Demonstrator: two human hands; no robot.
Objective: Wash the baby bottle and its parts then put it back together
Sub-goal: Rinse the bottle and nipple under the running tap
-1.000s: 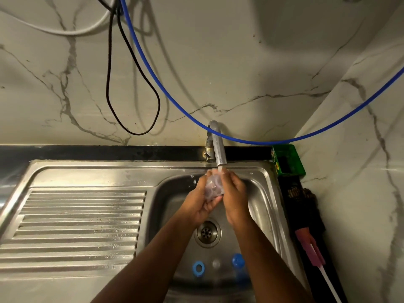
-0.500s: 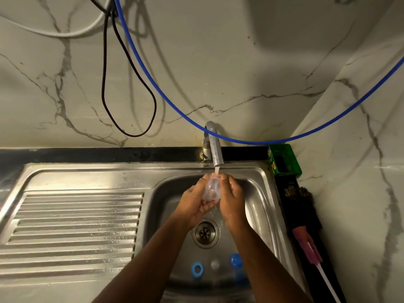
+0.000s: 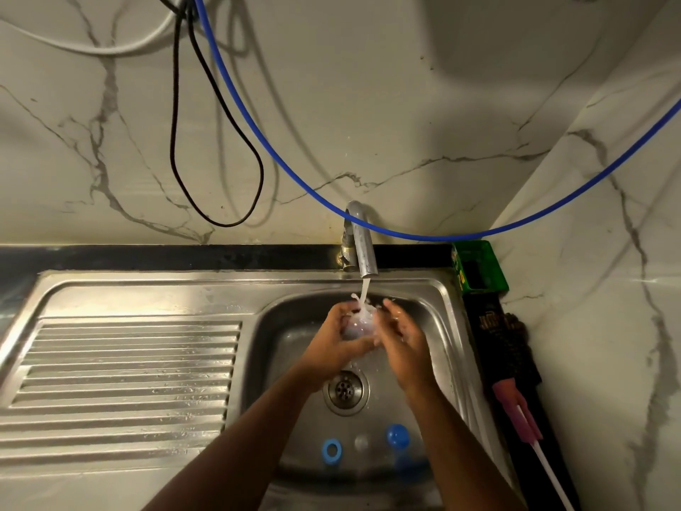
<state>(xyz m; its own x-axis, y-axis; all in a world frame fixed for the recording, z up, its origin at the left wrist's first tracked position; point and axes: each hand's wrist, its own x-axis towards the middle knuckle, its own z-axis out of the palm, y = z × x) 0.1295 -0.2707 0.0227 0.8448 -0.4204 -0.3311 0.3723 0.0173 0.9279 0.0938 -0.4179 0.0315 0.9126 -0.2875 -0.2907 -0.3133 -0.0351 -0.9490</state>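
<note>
Two hands were seen in the single head view, brought together under the tap (image 3: 363,248), from which water was running. A small clear part (image 3: 359,326) of the baby bottle (which part could not be told through the splash and blur) was held between them over the sink (image 3: 444,326). The left hand (image 3: 341,339) was curled round the part from the left, and the right hand (image 3: 400,335) was laid against its other side, with the fingers fairly straight and spread.

Three further pieces were seen lying on the sink floor near the front edge: a blue ring (image 3: 331,450), a pale round piece (image 3: 361,442) and a blue cap (image 3: 398,435), all well apart from the hands. A brush with a pink head (image 3: 516,411) was left on the dark ledge to the right.

The clear part was judged to be light, thin-walled and slippery while wet. It would best be cupped round its body, not pinched at an edge, since it could easily be dropped towards the drain (image 3: 345,390) below.
</note>
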